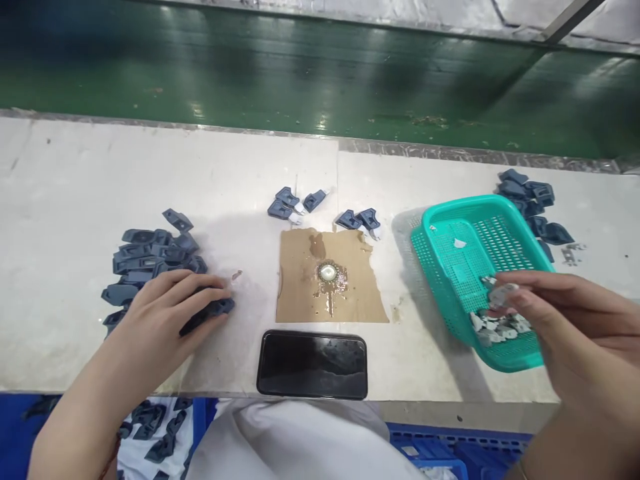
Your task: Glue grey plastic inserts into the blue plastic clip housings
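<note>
My left hand (175, 303) is closed round a dark blue plastic part (210, 313), partly hidden under the fingers. It rests at the right edge of a pile of similar dark blue parts (135, 253). Over the teal basket (465, 208), my right hand (565, 320) pinches a small whitish-grey piece (503, 295) between thumb and fingers. More small whitish-grey pieces (495, 330) lie in the near end of that basket.
Between my hands lies brown cardboard (295, 293) with a wet patch round a shiny disc (328, 272). A black phone (313, 365) is in front of it. Dark parts with white tips (285, 207) lie behind. More dark parts (530, 193) sit beyond the basket.
</note>
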`<act>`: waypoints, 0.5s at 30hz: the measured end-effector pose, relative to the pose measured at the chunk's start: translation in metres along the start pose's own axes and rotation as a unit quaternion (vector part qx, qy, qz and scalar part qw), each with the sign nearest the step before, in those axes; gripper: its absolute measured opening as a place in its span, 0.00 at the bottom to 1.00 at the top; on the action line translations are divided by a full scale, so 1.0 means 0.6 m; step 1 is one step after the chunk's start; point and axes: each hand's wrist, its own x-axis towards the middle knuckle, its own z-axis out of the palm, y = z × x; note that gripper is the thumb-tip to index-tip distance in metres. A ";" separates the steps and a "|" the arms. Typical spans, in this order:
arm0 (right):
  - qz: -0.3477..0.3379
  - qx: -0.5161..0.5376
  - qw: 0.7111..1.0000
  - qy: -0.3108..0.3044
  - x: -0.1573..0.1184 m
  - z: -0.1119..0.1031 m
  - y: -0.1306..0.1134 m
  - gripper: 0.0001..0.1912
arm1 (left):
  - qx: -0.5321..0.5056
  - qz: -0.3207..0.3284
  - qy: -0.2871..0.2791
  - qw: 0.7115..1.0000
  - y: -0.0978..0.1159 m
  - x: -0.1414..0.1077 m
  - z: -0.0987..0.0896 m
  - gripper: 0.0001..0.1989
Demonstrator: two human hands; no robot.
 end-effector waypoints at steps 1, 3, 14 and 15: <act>0.041 0.057 0.997 0.002 -0.002 0.016 -0.022 0.04 | -0.010 0.003 0.007 1.000 0.002 0.001 0.001 0.11; 0.046 0.183 0.981 -0.052 -0.003 0.048 -0.061 0.01 | -0.034 0.004 0.029 0.999 0.013 0.003 0.001 0.09; 0.033 0.320 0.908 -0.269 0.012 0.203 -0.108 0.14 | -0.496 -0.187 0.025 0.848 0.126 0.035 0.049 0.08; 0.017 0.302 0.918 -0.258 0.012 0.210 -0.106 0.14 | -0.506 -0.182 0.011 0.843 0.128 0.044 0.056 0.07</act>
